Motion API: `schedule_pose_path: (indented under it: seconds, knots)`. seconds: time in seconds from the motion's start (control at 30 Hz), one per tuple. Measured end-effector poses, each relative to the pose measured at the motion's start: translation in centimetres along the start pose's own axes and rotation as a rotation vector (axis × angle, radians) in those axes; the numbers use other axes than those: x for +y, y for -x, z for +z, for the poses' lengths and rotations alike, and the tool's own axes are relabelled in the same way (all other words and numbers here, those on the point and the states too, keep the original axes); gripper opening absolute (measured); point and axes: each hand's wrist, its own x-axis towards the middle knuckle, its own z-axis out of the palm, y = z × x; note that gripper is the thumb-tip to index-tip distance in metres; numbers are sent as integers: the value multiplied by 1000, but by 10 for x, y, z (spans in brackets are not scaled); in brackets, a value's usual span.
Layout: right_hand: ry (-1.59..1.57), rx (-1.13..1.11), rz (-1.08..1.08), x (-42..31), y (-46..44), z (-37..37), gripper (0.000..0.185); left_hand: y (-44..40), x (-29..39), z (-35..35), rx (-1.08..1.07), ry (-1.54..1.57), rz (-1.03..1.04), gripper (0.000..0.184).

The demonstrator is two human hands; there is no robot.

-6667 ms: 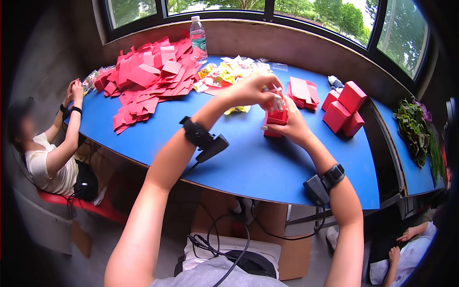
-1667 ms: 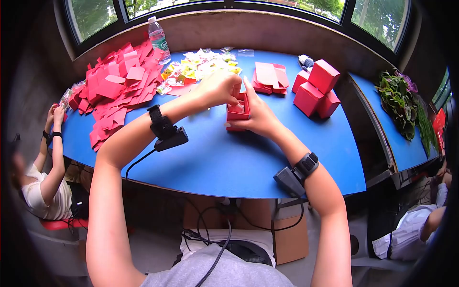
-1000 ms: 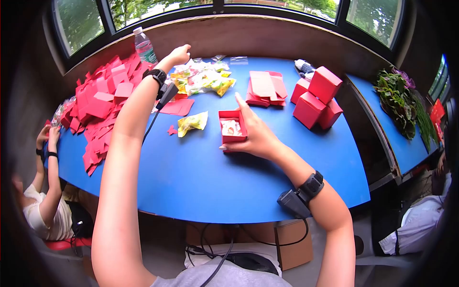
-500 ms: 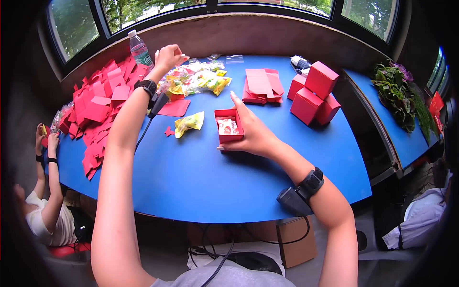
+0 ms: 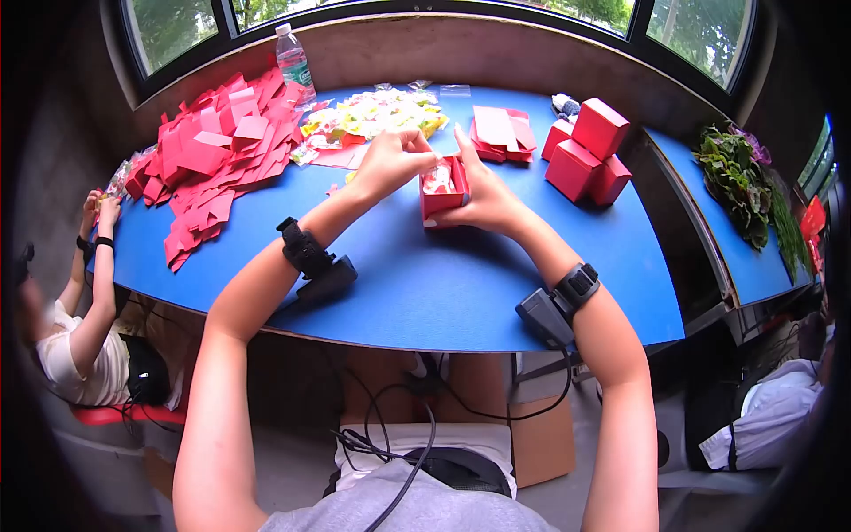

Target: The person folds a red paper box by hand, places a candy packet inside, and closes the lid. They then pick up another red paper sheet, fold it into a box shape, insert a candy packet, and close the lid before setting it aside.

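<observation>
Above the blue surface (image 5: pixel 425 301), the right hand (image 5: pixel 490 202) wraps the red box (image 5: pixel 444 204) from its right; at its left rim, the left hand (image 5: pixel 396 162) pinches (on what, I cannot tell).

A: ok where's everything on that table (image 5: pixel 425 293)?
B: cardboard pile (image 5: pixel 222 146) on the left, bottle (image 5: pixel 294 64) at its back right. wrapped packets (image 5: pixel 372 115) back-middle, flat stack (image 5: pixel 501 133) right of those, then stacked boxes (image 5: pixel 572 170).
A: and the open box (image 5: pixel 443 208)?
B: in the right hand (image 5: pixel 487 199), nearer than the flat stack, left hand (image 5: pixel 394 160) just left. greens (image 5: pixel 734 191) are on the side table (image 5: pixel 758 297), far right.
</observation>
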Motion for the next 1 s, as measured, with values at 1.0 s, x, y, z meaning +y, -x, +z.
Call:
schedule_pose_path:
  seconds: [1.0]
  knots:
    - [-275, 402, 102, 1, -9, 3, 108, 17, -16, 2, 55, 159, 153, 36]
